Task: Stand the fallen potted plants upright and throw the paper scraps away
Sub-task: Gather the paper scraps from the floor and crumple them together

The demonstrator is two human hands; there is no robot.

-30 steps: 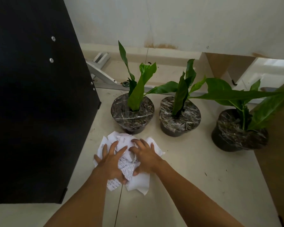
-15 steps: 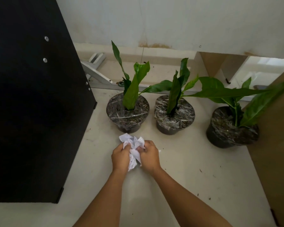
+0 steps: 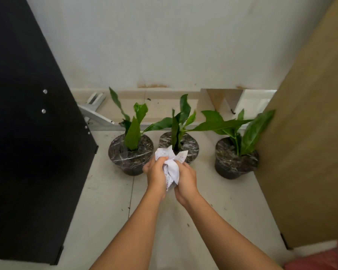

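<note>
Three potted plants stand upright in a row on the pale floor by the wall: the left pot [image 3: 125, 158], the middle pot [image 3: 189, 145] and the right pot [image 3: 234, 162], each dark with shiny film over the soil and green leaves. A bunch of white paper scraps [image 3: 172, 165] with writing is crumpled between both hands, held above the floor in front of the left and middle pots. My left hand [image 3: 156, 174] grips its left side, my right hand [image 3: 186, 182] its right side.
A black panel [image 3: 27, 143] stands at the left. A tan board [image 3: 310, 143] stands at the right, close to the right pot. A white metal bracket [image 3: 95, 112] lies by the wall base. Something pink [image 3: 320, 260] shows at the bottom right corner.
The scraps, spread flat on the floor a second ago, have been gathered into a bunch and lifted off the floor. Both hands rose with it, and the view tilted up.
</note>
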